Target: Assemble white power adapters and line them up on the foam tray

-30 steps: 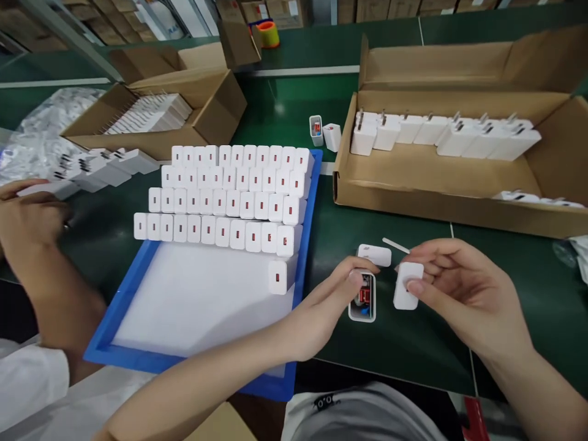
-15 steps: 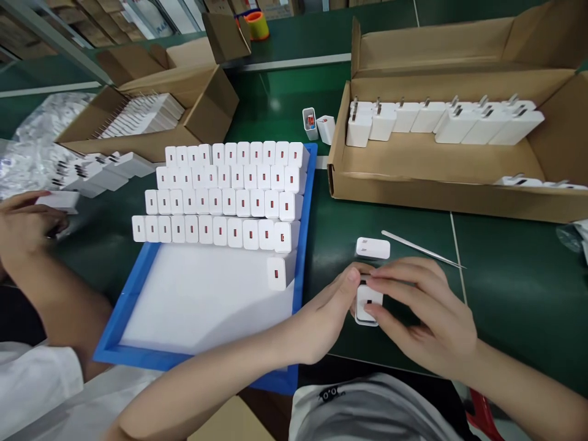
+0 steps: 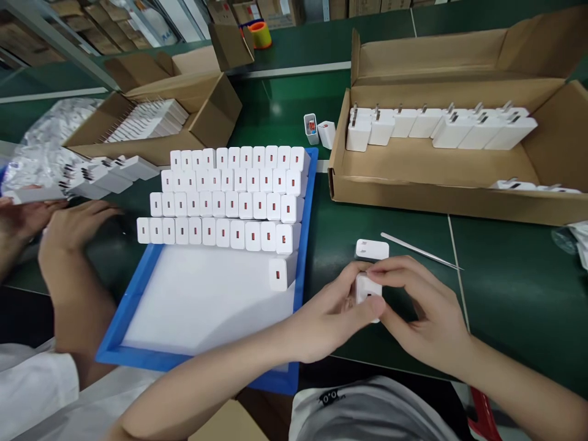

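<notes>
Both my hands are closed round one white charger [image 3: 367,295] that stands on the green table near its front edge. My left hand [image 3: 331,315] grips its left side. My right hand [image 3: 420,315] presses its white cover from the top and right. Just behind them lies a loose white cover piece [image 3: 372,249], with thin metal tweezers [image 3: 420,251] to its right. Left of my hands, a blue tray [image 3: 303,233] with a white liner holds several rows of upright white chargers [image 3: 229,196], and a single charger [image 3: 278,274] begins a new row.
An open cardboard box [image 3: 413,196] at the back right holds a row of pronged chargers [image 3: 436,125]. Another box [image 3: 151,119] of parts sits back left. An open charger body [image 3: 311,127] stands behind the tray. A co-worker's hands [image 3: 68,226] work at the left.
My right hand brought the white cover over the open charger body, and both hands closed round it. The co-worker's hands shifted at the left.
</notes>
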The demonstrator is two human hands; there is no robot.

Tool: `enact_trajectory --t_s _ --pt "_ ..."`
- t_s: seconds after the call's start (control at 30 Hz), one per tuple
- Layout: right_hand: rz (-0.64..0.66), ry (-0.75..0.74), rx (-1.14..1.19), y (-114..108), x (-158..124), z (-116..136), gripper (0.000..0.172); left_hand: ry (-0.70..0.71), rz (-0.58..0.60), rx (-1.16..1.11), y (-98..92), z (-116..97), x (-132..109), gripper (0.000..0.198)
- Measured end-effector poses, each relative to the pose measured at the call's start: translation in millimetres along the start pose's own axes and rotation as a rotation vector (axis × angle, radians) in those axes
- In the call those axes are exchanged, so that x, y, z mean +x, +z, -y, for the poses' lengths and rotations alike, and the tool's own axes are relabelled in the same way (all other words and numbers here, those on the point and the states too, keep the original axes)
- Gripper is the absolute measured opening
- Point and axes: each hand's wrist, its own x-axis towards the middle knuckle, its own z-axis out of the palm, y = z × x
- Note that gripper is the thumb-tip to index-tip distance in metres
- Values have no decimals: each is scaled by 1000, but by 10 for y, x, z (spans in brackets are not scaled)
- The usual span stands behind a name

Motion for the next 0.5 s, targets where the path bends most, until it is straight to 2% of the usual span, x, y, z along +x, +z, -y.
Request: enact_trajectory --t_s 0.1,0.2,0.27,0.5 --pt "35 130 86 -88 35 -11 19 40 48 -45 23 39 10 48" --pt "87 267 216 -191 105 -23 8 56 33 -35 48 51 -7 48" --pt "72 343 281 -231 146 -35 4 51 7 -43 57 57 -20 49" --pt "163 538 424 -205 177 -56 20 97 -59 -35 59 82 -6 44"
